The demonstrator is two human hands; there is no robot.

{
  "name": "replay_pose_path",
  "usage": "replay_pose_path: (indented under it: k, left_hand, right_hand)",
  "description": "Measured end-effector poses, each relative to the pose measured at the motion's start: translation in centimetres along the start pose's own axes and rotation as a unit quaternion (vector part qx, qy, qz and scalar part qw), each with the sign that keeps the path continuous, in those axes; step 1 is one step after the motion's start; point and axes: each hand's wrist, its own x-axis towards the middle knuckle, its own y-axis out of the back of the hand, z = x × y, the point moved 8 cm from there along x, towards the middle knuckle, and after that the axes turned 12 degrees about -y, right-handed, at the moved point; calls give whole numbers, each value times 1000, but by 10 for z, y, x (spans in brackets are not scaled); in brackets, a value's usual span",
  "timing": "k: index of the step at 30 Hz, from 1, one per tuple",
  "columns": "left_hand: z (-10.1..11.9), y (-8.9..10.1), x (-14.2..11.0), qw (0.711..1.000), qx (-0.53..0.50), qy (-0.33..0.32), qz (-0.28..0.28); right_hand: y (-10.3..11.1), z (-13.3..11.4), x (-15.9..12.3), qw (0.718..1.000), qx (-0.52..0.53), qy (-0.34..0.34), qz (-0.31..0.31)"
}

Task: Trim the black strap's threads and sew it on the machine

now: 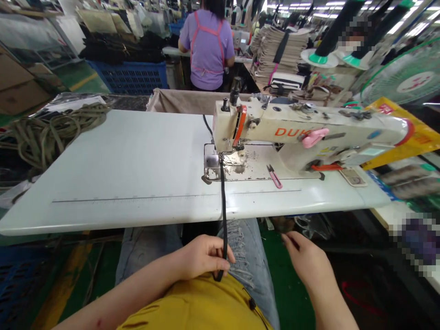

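Note:
My left hand [204, 256] rests in my lap with its fingers pinched round a narrow black strap [223, 206]. The strap runs up over the table's front edge to the needle area of a cream sewing machine [292, 128]. My right hand [304, 259] is lower right, below the table edge, fingers partly curled; whether it holds anything is hidden. Pink thread snips [274, 176] lie on the machine bed.
A white sewing table [130, 174] fills the middle. Coiled olive straps [51, 133] lie at its left end. A person in a purple top [208, 46] works behind. Stacked fabric pieces [282, 50], a blue crate [134, 75] and a fan [409, 78] stand around.

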Motion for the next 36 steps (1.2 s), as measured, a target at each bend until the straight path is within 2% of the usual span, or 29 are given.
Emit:
replay_pose_path:
  k: [2,4,5,8,11,13,15,18,19,21,22,24,27,30,33,36]
  left_hand:
    - [14,-4,0,1000,2,-17,-10]
    - [27,-7,-1,999,11,-30,-15]
    - [33,-7,-2,999,16,-33,-16]
    - [40,-7,-3,999,29,-31,-16]
    - [40,-8,-2,999,30,-25,-14]
    - [38,-9,-1,999,21,-25,-13]
    - [37,-9,0,999,11,-28,-13]
    - [31,-8,1,1000,9,-24,-18]
    - [29,-7,1,999,12,-22,-20]
    - [27,-7,3,999,19,-26,-21]
    - [27,-7,5,999,22,-30,-22]
    - [31,-9,9,998,31,-50,-28]
    - [54,-16,16,987,89,-129,-48]
    - [83,-23,18,960,170,-214,-62]
    - [99,-27,17,948,201,-240,-59]
    - [106,-29,13,943,209,-251,-61]
  right_hand:
    - [10,-59,-11,989,79,111,65]
    - [18,-112,-19,962,143,212,101]
    - [20,-133,-20,952,153,241,108]
    - [15,-180,-15,945,140,278,102]
    - [6,-210,-11,943,104,302,97]
    - [4,-220,-11,936,103,320,103]
    - [10,-215,-10,929,136,324,119]
    - [31,-174,5,930,190,258,179]
    - [39,-153,13,936,183,217,207]
    - [50,-116,30,956,104,133,239]
    - [52,-105,36,962,58,120,238]
    - [55,-99,42,960,6,142,242]
    - [52,-126,35,945,7,231,232]
    - [38,-177,27,929,20,327,175]
    - [20,-224,29,912,21,395,113]
    - [4,-249,42,903,27,421,87]
